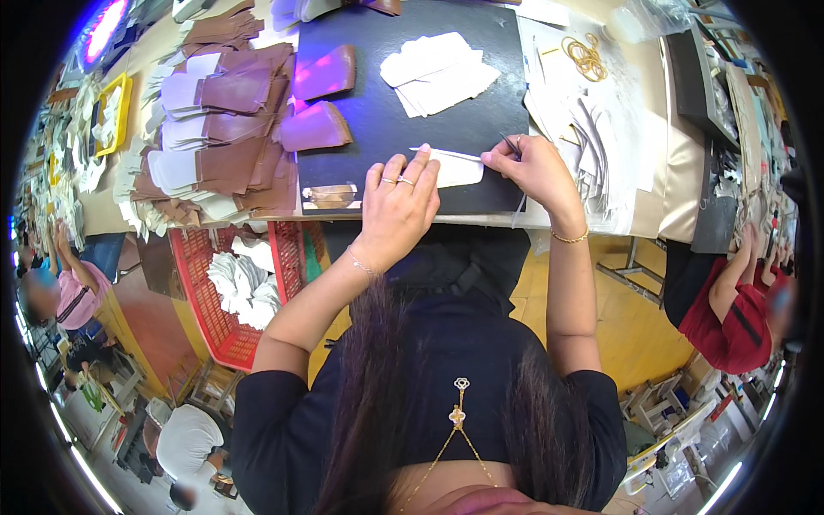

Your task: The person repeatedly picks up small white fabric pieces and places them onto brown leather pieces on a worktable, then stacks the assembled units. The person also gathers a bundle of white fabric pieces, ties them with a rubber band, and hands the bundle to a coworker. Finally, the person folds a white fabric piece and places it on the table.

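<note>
A small white flat piece (459, 170) lies on the black work mat (360, 103) near its front edge. My left hand (399, 204) rests over the left end of this piece, fingers stretched out and a fingertip at its upper edge. At the other end, my right hand (542, 176) is closed around a slim dark pointed tool (511, 148); its exact kind is hard to make out. The right thumb tip is at the white piece's corner. Farther back on the mat sits a loose stack of white pieces (439, 73).
Piles of brown and white pieces (232, 129) cover the table's left side, with two brown stacks (318, 126) beside them. Rubber bands (585, 58) and white strips (592, 154) lie at right. A red basket (197, 283) with white pieces stands below left. Other people sit at both sides.
</note>
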`<control>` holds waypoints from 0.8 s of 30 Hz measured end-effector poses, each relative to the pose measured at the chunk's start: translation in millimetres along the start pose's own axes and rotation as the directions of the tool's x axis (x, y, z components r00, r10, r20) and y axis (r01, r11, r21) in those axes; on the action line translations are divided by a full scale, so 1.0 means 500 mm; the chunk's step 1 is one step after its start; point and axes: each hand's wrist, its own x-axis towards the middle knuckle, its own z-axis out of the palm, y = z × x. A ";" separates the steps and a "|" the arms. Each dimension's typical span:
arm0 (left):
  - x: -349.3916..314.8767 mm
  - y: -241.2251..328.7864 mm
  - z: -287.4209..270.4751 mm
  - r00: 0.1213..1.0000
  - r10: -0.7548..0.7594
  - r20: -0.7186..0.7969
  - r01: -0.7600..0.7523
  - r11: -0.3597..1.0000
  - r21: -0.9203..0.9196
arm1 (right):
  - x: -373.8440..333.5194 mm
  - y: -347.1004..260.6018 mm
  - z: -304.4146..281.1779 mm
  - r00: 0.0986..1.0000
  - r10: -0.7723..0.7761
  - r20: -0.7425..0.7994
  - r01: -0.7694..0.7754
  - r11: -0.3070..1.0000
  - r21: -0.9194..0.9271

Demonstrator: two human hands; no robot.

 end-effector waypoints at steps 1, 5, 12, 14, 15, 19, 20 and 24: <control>0.002 0.002 0.001 1.000 -0.002 -0.002 0.002 1.000 0.004 | -0.004 0.003 -0.002 0.999 -0.041 -0.013 0.041 0.999 -0.024; 0.008 0.013 0.001 1.000 -0.026 0.011 0.026 0.999 0.028 | -0.006 -0.001 0.002 0.998 -0.034 -0.050 0.029 0.995 -0.093; 0.012 0.019 0.003 0.994 -0.037 0.100 0.027 0.995 0.095 | -0.006 -0.008 0.002 0.997 -0.056 -0.048 0.049 0.990 -0.132; 0.012 0.019 0.002 0.992 -0.035 0.120 0.023 0.994 0.105 | -0.005 -0.006 0.005 0.996 -0.069 -0.059 0.060 0.989 -0.137; 0.012 0.020 0.001 0.991 -0.034 0.128 0.020 0.994 0.105 | -0.004 -0.004 0.007 0.995 -0.076 -0.065 0.067 0.988 -0.138; 0.015 0.025 -0.005 0.986 -0.030 0.167 0.010 0.993 0.121 | -0.002 0.003 0.009 0.994 -0.081 -0.069 0.070 0.988 -0.141; 0.017 0.027 -0.006 0.984 -0.025 0.178 0.001 0.992 0.129 | -0.001 0.004 0.009 0.993 -0.096 -0.070 0.084 0.984 -0.157; 0.027 0.031 -0.011 0.982 -0.007 0.191 -0.025 0.986 0.163 | 0.000 0.005 0.012 0.989 -0.127 -0.075 0.109 0.972 -0.207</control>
